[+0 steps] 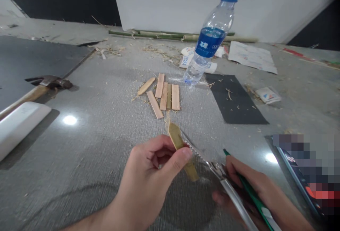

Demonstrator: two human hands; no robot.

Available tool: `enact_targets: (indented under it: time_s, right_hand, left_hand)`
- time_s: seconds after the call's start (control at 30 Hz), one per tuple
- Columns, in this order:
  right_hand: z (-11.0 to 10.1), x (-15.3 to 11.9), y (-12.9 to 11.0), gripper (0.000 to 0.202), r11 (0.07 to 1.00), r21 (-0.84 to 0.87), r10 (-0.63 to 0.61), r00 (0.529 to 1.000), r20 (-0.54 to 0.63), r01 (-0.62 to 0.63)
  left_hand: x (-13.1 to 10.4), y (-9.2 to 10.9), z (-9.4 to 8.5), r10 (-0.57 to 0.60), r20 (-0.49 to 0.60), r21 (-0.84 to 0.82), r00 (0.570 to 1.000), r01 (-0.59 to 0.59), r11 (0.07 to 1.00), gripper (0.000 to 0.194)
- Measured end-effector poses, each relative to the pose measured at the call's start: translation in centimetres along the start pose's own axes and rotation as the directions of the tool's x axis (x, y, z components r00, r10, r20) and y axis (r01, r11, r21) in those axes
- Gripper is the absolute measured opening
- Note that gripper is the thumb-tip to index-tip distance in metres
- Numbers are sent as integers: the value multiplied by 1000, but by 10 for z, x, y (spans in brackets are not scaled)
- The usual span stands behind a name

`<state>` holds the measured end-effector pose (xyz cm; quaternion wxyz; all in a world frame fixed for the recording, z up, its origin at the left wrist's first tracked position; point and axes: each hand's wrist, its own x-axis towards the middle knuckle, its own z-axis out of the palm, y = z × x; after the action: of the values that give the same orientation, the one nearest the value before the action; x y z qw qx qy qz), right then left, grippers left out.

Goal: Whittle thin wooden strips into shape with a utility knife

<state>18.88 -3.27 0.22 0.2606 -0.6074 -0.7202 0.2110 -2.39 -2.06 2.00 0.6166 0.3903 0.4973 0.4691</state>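
Left hand pinches a strip on the slant beside scissors

A grey textured surface spreads beneath everything. On it a hammer lies at the left, and a capped plastic bottle stands at the far side, near a dark sheet. The left hand clamps the strip between thumb and fingers. The right hand, slightly blurred, is closed around the scissors and a green-handled tool, both aimed forward and leftward. The scissors' blades lie just right of the strip; whether they touch it is unclear. Held above the surface, the strip has its long axis running from far left to near right, its tapered end pointing away from the person and its squarer end toward them. Six loose slips lie beyond that tapered tip, most with their long axes running away from the person
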Motion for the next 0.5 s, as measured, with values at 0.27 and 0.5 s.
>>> enact_targets:
  time_s: [0.27,0.5]
  right_hand:
    - [-6,-1,8,18,994,73,56,970,238,-75]
    - [-11,4,19,14,999,26,33,927,374,-46]
  left_hand:
    - [0,-1,2,-23,-15,-49,1000,22,999,13]
    - [1,-1,0,-11,10,-78,1000,11,997,11]
